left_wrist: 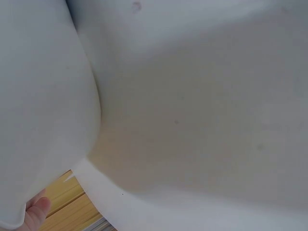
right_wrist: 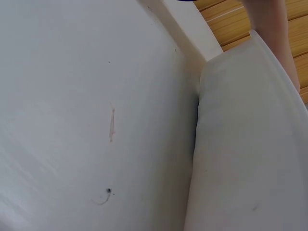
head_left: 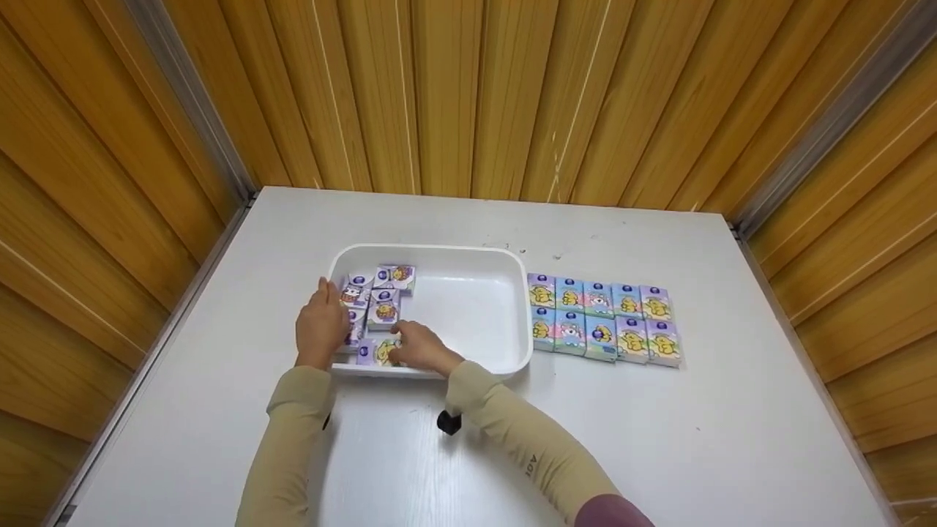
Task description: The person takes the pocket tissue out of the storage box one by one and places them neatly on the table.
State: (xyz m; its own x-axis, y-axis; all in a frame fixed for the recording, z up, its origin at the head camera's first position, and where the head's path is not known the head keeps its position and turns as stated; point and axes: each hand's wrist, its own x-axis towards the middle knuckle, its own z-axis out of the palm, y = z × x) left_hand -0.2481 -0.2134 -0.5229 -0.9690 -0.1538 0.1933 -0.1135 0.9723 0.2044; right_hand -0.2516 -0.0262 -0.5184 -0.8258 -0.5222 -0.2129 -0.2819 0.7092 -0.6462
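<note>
A white tray stands on the table with several small purple tissue packs in its left part, printed with cartoon figures. My left hand is at the tray's left side, its fingers fairly straight and beside the packs there. In the left wrist view only fingertips show past the tray wall. My right hand reaches over the front rim, with thumb and fingers curled at the right end of a tissue pack lying crosswise in the front left corner. The right wrist view hides its fingertips behind the tray wall.
To the right of the tray, purple and blue tissue packs lie in two rows on the white table. Wood-patterned panels rise behind the table and at both sides. A small black object shows beneath the right wrist.
</note>
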